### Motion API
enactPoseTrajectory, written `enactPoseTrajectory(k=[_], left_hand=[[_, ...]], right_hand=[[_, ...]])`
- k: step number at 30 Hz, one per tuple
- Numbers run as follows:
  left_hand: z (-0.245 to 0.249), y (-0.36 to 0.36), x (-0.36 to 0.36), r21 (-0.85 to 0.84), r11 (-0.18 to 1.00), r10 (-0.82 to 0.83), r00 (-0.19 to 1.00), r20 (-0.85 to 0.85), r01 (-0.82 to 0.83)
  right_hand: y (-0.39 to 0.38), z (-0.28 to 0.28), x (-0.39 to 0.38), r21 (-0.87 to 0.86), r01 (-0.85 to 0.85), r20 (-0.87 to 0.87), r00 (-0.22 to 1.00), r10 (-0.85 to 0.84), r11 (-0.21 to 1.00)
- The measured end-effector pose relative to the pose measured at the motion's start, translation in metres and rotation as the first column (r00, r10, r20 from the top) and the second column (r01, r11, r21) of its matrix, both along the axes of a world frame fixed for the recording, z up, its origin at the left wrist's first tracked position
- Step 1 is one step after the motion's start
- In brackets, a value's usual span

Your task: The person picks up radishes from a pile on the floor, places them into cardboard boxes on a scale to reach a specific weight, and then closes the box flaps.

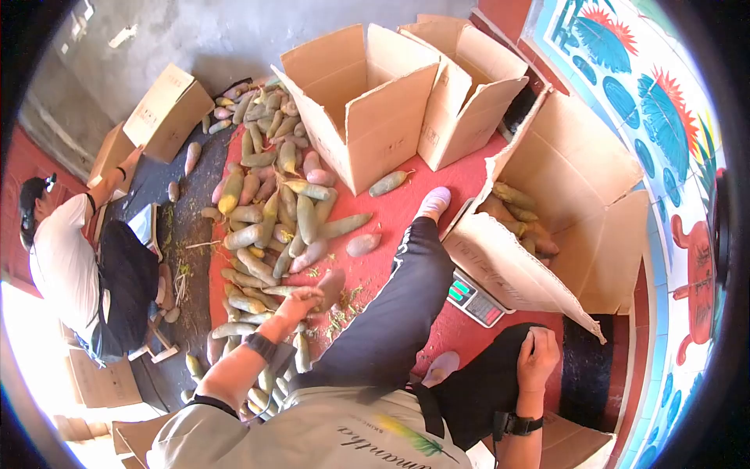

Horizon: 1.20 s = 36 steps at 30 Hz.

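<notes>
My left hand (pixel 301 303) is closed around the end of a radish (pixel 333 286), which is blurred by motion. Beside and beneath that hand lies a long heap of green and pinkish radishes (pixel 254 266) on the red mat. My right hand (pixel 539 358) rests on my bent right knee with its fingers curled in, and no object shows in it. In front of that knee, a large open carton (pixel 601 227) with several radishes (pixel 516 219) inside stands on a digital scale (pixel 474 300) with a lit green display.
Two open cartons (pixel 391 109) (pixel 473 102) stand at the back. Single radishes (pixel 389 183) (pixel 363 245) lie on the red mat (pixel 398 215). At left, another person (pixel 78 250) sits low, reaching toward a carton (pixel 168 113). A painted tile wall (pixel 625 102) borders the right.
</notes>
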<state>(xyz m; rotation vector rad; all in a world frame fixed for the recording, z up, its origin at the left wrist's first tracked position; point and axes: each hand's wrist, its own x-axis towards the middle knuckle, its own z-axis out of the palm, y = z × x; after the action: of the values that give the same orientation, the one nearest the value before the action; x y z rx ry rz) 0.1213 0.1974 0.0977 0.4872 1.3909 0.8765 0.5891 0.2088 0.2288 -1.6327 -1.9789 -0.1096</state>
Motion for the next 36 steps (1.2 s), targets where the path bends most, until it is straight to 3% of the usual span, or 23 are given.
enactPoseTrajectory(k=[3, 5, 7, 9, 13, 14, 16, 17, 19, 21, 23, 24, 26, 27, 30, 32, 33, 35, 36], left_hand=[[0.058, 0.034, 0.018, 0.382, 0.922, -0.037, 0.997, -0.070, 0.061], [0.113, 0.056, 0.040, 0.563, 0.816, -0.013, 0.978, -0.210, 0.132], [0.166, 0.071, 0.058, 0.604, 0.764, -0.119, 0.970, -0.212, 0.226], [0.203, 0.090, 0.081, 0.724, 0.607, -0.178, 0.944, -0.278, 0.327], [0.255, 0.122, 0.140, 0.790, 0.424, -0.166, 0.895, -0.413, 0.443], [0.261, 0.130, 0.156, 0.792, 0.420, -0.173, 0.896, -0.410, 0.443], [0.267, 0.139, 0.181, 0.858, 0.395, -0.400, 0.902, -0.160, 0.328], [0.266, 0.138, 0.186, 0.859, 0.393, -0.407, 0.900, -0.158, 0.328], [0.260, 0.139, 0.195, 0.856, 0.230, -0.348, 0.861, -0.371, 0.462], [0.247, 0.135, 0.194, 0.832, 0.240, -0.311, 0.852, -0.422, 0.500], [0.227, 0.134, 0.180, 0.779, 0.188, -0.089, 0.800, -0.594, 0.599], [0.221, 0.131, 0.174, 0.798, 0.232, -0.120, 0.830, -0.545, 0.557], [0.193, 0.127, 0.158, 0.833, 0.360, -0.030, 0.897, -0.440, 0.421], [0.180, 0.123, 0.146, 0.788, 0.523, -0.022, 0.930, -0.367, 0.324], [0.145, 0.116, 0.108, 0.731, 0.611, 0.010, 0.920, -0.391, 0.304], [0.113, 0.111, 0.081, 0.648, 0.683, 0.088, 0.843, -0.531, 0.337], [0.097, 0.106, 0.068, 0.646, 0.685, 0.086, 0.843, -0.531, 0.337], [0.070, 0.094, 0.047, 0.432, 0.778, 0.006, 0.682, -0.731, 0.457], [0.059, 0.087, 0.040, 0.430, 0.780, 0.006, 0.682, -0.731, 0.454]], right_hand=[[-0.001, -0.001, 0.001, 0.032, 0.013, -0.012, 1.000, -0.012, 0.999], [-0.002, 0.000, 0.001, 0.050, 0.039, -0.009, 0.999, -0.038, 0.998], [-0.002, 0.000, 0.001, 0.051, 0.022, -0.003, 1.000, -0.021, 0.998], [-0.001, -0.001, 0.002, 0.066, 0.033, 0.000, 0.999, -0.033, 0.997], [-0.002, 0.000, 0.000, 0.087, 0.030, -0.010, 1.000, -0.029, 0.996], [-0.003, 0.001, -0.001, 0.089, 0.031, -0.017, 0.999, -0.029, 0.996], [-0.004, -0.002, 0.001, 0.106, 0.031, -0.019, 0.999, -0.029, 0.994], [-0.005, -0.002, 0.002, 0.106, 0.038, -0.017, 0.999, -0.036, 0.994], [-0.007, -0.002, 0.003, 0.110, 0.049, -0.040, 0.998, -0.045, 0.993], [-0.008, -0.001, 0.005, 0.115, 0.053, -0.050, 0.998, -0.047, 0.992], [-0.010, -0.001, 0.006, 0.115, 0.057, -0.060, 0.997, -0.050, 0.992], [-0.010, -0.002, 0.007, 0.116, 0.055, -0.058, 0.997, -0.048, 0.992], [-0.009, -0.001, 0.009, 0.113, 0.057, -0.055, 0.997, -0.051, 0.992], [-0.009, -0.001, 0.008, 0.119, 0.052, -0.059, 0.997, -0.045, 0.991], [-0.007, 0.000, 0.007, 0.124, 0.046, -0.065, 0.997, -0.038, 0.991], [-0.007, -0.001, 0.007, 0.124, 0.042, -0.067, 0.997, -0.034, 0.991], [-0.006, -0.002, 0.007, 0.122, 0.043, -0.066, 0.997, -0.035, 0.992], [-0.005, -0.003, 0.005, 0.118, 0.040, -0.066, 0.997, -0.032, 0.992], [-0.005, -0.002, 0.005, 0.120, 0.037, -0.060, 0.998, -0.030, 0.992]])
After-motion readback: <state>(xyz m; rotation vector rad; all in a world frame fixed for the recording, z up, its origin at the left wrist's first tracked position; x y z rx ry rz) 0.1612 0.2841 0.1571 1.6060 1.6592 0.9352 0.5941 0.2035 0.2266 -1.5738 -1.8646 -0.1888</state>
